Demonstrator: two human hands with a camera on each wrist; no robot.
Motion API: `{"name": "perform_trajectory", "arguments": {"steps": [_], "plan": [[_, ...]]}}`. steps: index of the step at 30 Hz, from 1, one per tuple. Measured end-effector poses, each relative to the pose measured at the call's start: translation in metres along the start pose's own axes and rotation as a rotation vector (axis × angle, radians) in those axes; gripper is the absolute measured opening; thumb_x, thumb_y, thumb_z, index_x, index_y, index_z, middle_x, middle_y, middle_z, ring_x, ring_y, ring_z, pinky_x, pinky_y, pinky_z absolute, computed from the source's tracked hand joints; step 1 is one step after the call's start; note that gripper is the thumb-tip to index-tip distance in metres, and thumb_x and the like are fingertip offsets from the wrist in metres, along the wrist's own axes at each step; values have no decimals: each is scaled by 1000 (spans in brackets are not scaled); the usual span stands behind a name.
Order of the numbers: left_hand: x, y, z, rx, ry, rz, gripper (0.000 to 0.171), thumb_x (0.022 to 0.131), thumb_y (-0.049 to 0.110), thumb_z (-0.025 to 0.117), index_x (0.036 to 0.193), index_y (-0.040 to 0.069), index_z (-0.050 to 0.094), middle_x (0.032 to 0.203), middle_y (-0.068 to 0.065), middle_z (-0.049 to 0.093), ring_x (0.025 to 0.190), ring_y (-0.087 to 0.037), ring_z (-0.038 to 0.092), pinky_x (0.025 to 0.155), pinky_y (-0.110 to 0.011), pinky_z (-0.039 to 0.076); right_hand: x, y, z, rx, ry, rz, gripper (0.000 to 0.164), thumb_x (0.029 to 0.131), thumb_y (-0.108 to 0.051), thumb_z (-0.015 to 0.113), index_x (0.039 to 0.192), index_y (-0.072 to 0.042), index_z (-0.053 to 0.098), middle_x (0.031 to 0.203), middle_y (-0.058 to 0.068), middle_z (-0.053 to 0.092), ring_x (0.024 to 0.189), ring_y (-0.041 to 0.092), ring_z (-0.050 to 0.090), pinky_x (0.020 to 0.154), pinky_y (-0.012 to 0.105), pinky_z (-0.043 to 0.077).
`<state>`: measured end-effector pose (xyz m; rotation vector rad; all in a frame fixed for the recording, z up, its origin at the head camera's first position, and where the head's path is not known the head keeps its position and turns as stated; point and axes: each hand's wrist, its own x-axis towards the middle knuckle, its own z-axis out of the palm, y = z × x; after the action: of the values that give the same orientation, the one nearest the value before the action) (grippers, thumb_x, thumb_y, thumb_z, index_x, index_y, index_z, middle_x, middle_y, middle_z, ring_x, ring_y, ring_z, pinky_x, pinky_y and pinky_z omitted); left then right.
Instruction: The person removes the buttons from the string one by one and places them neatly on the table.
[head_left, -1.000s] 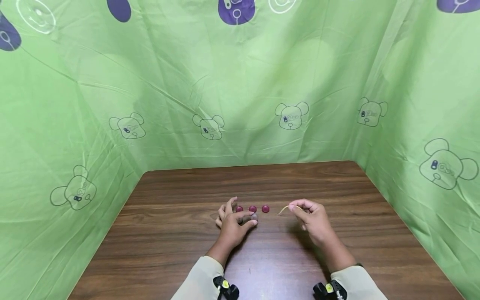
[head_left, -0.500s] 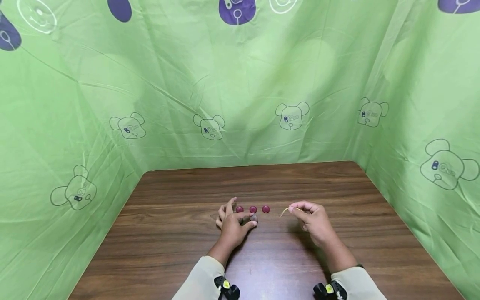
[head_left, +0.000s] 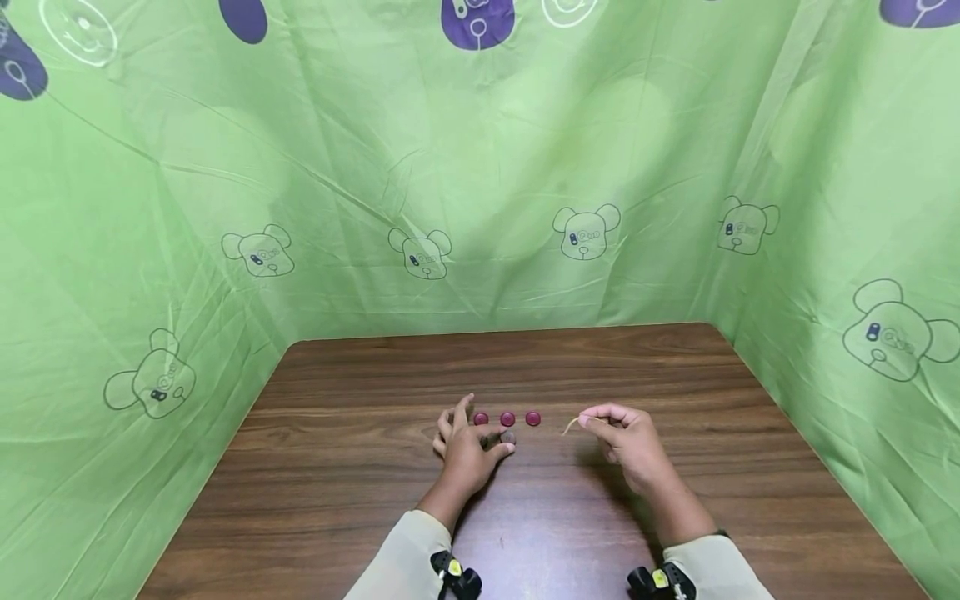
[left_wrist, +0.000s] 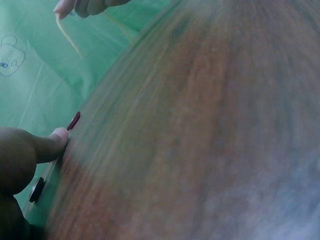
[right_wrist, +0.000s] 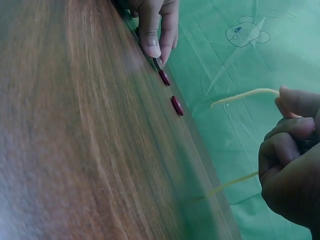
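Note:
My left hand [head_left: 467,452] pinches a small round grey disc [head_left: 507,437], which looks like a button, between thumb and index finger close over the table. Just beyond it, three dark red buttons [head_left: 507,419] sit in a row on the wood; two show as a red button [right_wrist: 177,105] and another red button [right_wrist: 164,77] in the right wrist view. To the right, my right hand [head_left: 630,440] pinches a thin yellow string [right_wrist: 245,94] between thumb and index finger, raised above the table. One end of the string sticks out leftward, and another stretch hangs below the hand.
The brown wooden table [head_left: 360,500] has rounded far corners. A green cloth [head_left: 487,167] printed with bear heads stands round its back and both sides. A dark button [left_wrist: 36,190] shows beneath the left hand in the left wrist view.
The string's free end has drawn slightly to the right and droops a little more. Both hands have kept nearly the same place, the left one still at the grey disc.

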<state>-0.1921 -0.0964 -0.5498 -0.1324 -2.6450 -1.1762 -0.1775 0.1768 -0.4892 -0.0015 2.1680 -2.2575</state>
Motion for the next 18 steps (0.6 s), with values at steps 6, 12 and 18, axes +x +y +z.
{"name": "perform_trajectory", "arguments": {"steps": [6, 12, 18], "plan": [[0, 1, 1, 10, 0, -6, 24, 80, 30, 98, 102, 21, 90, 173, -14, 39, 154, -53, 23, 112, -79, 14, -1, -4, -1, -14, -12, 89, 5, 96, -5, 80, 101, -3, 80, 78, -9, 64, 55, 5, 40, 50, 20, 33], [1, -2, 3, 24, 11, 0, 25, 79, 30, 100, 100, 21, 90, 172, -15, 41, 153, -53, 25, 110, -77, 18, -1, -7, -5, -18, -115, 107, 20, 98, 4, 67, 115, -4, 74, 87, -6, 60, 65, 6, 46, 56, 20, 38], [1, -1, 3, 33, 29, 24, 26, 76, 28, 101, 98, 19, 90, 169, -19, 43, 151, -57, 25, 109, -78, 19, 0, -6, -8, -3, -245, 111, 30, 101, 8, 49, 129, 4, 59, 90, -1, 50, 75, 8, 47, 65, 22, 41]]}}
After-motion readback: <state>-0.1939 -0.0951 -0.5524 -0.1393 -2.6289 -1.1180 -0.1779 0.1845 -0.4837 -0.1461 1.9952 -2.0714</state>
